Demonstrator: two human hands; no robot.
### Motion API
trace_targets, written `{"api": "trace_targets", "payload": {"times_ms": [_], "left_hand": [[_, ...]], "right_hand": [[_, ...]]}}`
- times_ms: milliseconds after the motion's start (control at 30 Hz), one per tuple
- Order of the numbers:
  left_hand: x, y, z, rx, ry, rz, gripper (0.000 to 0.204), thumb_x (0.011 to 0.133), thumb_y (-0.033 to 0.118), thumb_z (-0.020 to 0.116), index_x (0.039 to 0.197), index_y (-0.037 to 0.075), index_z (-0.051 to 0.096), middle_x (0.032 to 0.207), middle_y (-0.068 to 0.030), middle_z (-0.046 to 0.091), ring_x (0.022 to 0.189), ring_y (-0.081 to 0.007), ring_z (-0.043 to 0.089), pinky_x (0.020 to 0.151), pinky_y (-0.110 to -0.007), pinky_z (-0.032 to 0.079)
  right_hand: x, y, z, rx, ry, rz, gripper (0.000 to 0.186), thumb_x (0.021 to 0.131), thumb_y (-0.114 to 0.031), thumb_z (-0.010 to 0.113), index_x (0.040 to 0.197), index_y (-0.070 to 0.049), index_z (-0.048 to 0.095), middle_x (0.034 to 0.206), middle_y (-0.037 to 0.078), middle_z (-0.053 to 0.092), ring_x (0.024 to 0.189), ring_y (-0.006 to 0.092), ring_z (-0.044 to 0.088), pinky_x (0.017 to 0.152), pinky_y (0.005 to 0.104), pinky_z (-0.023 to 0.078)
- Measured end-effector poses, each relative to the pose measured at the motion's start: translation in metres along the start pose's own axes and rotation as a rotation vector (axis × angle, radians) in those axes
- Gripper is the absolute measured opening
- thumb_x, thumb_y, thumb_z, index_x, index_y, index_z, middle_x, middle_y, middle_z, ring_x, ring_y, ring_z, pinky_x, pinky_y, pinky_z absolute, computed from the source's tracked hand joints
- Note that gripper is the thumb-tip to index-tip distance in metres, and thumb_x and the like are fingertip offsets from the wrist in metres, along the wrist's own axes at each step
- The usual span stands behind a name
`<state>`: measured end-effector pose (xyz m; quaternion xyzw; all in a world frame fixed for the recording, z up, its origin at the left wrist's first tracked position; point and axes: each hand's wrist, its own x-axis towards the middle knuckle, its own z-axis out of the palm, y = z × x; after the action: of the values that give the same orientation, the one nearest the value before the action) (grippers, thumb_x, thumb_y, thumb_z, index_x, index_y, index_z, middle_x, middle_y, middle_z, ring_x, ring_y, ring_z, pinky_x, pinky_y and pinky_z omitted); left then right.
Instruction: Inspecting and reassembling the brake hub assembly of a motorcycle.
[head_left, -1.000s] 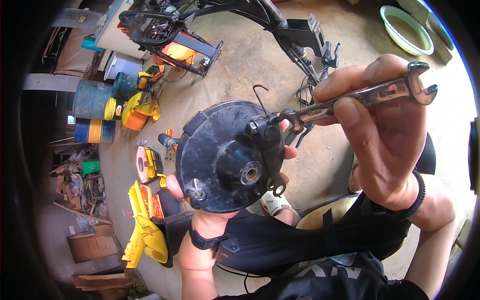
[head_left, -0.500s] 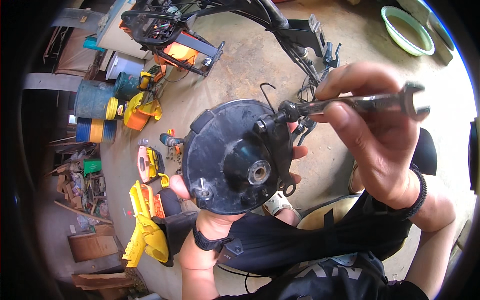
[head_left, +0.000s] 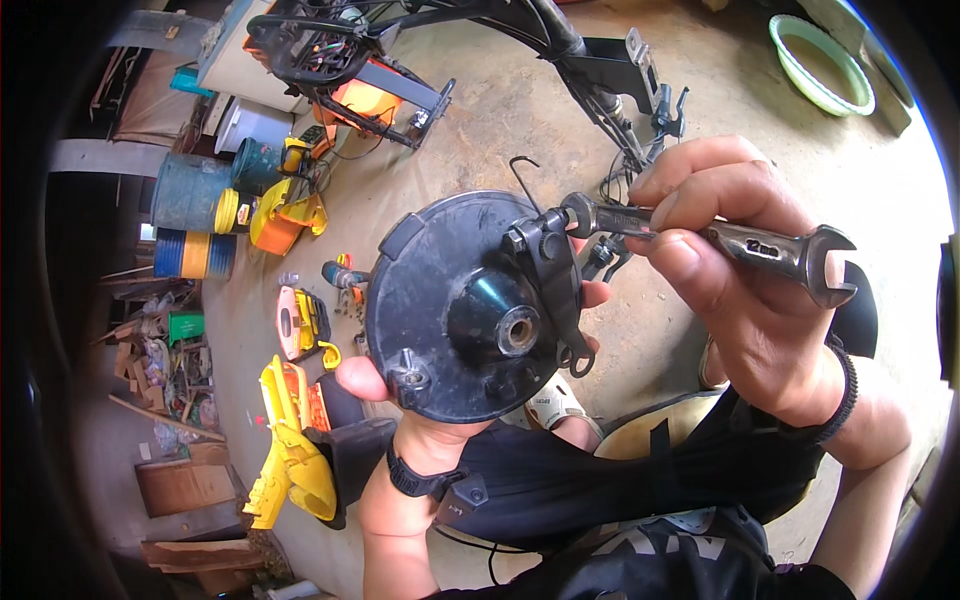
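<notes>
A round black metal plate [head_left: 425, 300], with a central hub and a lever arm [head_left: 555, 280] on its right side, is held from behind by my left hand [head_left: 430, 438]; thumb and fingertips show at its edges. My right hand [head_left: 740, 320] grips a silver combination wrench [head_left: 760, 250] between thumb and fingers. Its narrow end meets the bolt area at the top of the lever arm; whether it is seated cannot be told. The open jaw sticks out to the right. A thin hooked wire [head_left: 525, 175] rises behind the plate's upper edge.
Ahead stands a stripped black vehicle frame [head_left: 600, 70]. Yellow panels [head_left: 295, 470], tools [head_left: 300, 320] and barrels [head_left: 190, 190] line the left floor, near scrap wood and cardboard [head_left: 185, 480]. A pale green basin [head_left: 820, 100] sits at upper right. My black-clad legs are below.
The wrench's open end has swung downward over the last second, my right fingers moving with it. The plate has shifted slightly right and up from one second ago.
</notes>
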<state>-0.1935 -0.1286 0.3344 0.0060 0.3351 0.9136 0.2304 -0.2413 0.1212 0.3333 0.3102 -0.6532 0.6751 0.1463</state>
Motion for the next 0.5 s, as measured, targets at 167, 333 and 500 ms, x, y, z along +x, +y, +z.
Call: {"api": "trace_targets", "payload": {"times_ms": [167,333,500], "left_hand": [[0.0055,-0.0030,-0.0040,-0.157,-0.136,0.006,0.163,0.046,0.085,0.087,0.167,-0.001,0.019,0.164,-0.0336,0.037,0.146,-0.0508,0.046,0.108,-0.064,0.055],[0.0014,-0.0053,-0.0008,-0.090,0.000,0.055,0.163,0.046,0.086,0.087,0.167,0.000,0.020,0.158,-0.0389,0.041,0.134,-0.0475,0.059,0.103,-0.058,0.060],[0.0011,-0.0033,0.0003,0.010,0.024,0.083,0.160,0.048,0.087,0.085,0.167,0.001,0.022,0.159,-0.0357,0.042,0.137,-0.0469,0.056,0.106,-0.057,0.059]], "right_hand": [[-0.0026,-0.0037,-0.0001,-0.009,-0.022,0.034,0.013,0.101,-0.009,0.075,0.107,-0.001,0.067,0.117,0.016,0.064,0.103,0.0217,0.067,0.092,0.0374,0.058],[-0.0034,-0.0068,-0.0025,-0.052,-0.067,0.029,0.016,0.097,-0.003,0.076,0.110,-0.002,0.067,0.119,0.016,0.063,0.106,0.0230,0.068,0.094,0.0381,0.059],[-0.0048,-0.0058,-0.0041,-0.117,-0.089,-0.028,0.020,0.094,0.005,0.073,0.112,-0.002,0.066,0.121,0.016,0.062,0.107,0.0238,0.068,0.094,0.0382,0.059]]}}
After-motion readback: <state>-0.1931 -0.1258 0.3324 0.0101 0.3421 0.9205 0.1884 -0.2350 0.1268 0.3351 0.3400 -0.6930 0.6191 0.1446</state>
